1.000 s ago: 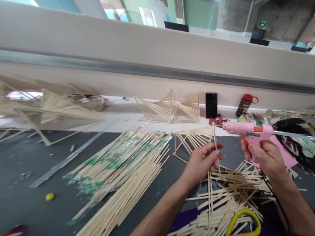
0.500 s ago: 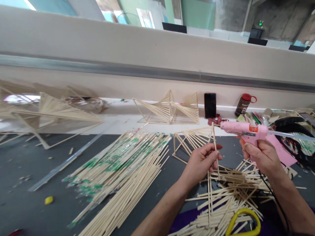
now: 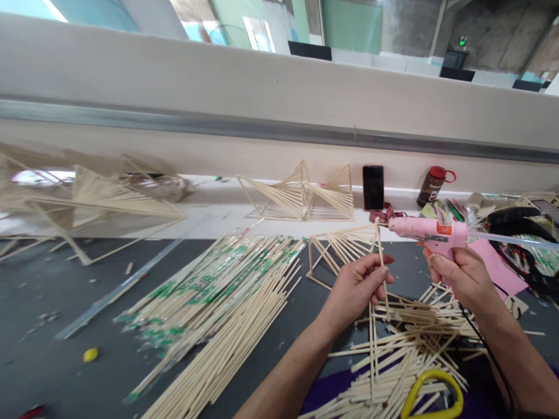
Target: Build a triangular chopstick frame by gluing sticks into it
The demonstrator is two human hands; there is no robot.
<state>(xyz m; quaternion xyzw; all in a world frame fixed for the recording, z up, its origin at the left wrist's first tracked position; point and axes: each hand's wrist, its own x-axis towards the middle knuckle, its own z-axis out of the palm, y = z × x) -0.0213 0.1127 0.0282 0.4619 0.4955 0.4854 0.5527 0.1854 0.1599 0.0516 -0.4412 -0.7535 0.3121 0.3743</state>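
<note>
My left hand point(image 3: 360, 282) pinches a thin wooden stick point(image 3: 381, 247) that stands nearly upright. Just behind that hand sits a small frame of fanned sticks point(image 3: 345, 241), partly hidden by my fingers. A pink hot glue gun point(image 3: 430, 231) is gripped in my right hand point(image 3: 465, 276), its nozzle pointing left at the stick's upper end. Whether nozzle and stick touch is hard to make out. From the gun's rear sticks out a clear glue stick point(image 3: 510, 237). Beneath both hands lies a loose pile of cut sticks point(image 3: 419, 337).
Left of my arm lie loose long sticks point(image 3: 231, 331) and plastic-wrapped stick packs point(image 3: 196, 285), then a ruler point(image 3: 117, 291). Along the wall stand finished-looking stick models point(image 3: 301, 195), a phone point(image 3: 372, 187) and a bottle point(image 3: 434, 186). Yellow-handled scissors point(image 3: 456, 398) lie in front.
The glue gun and my right hand have shifted slightly left, bringing the nozzle closer across the stick's top. My left hand stays almost still, holding the stick.
</note>
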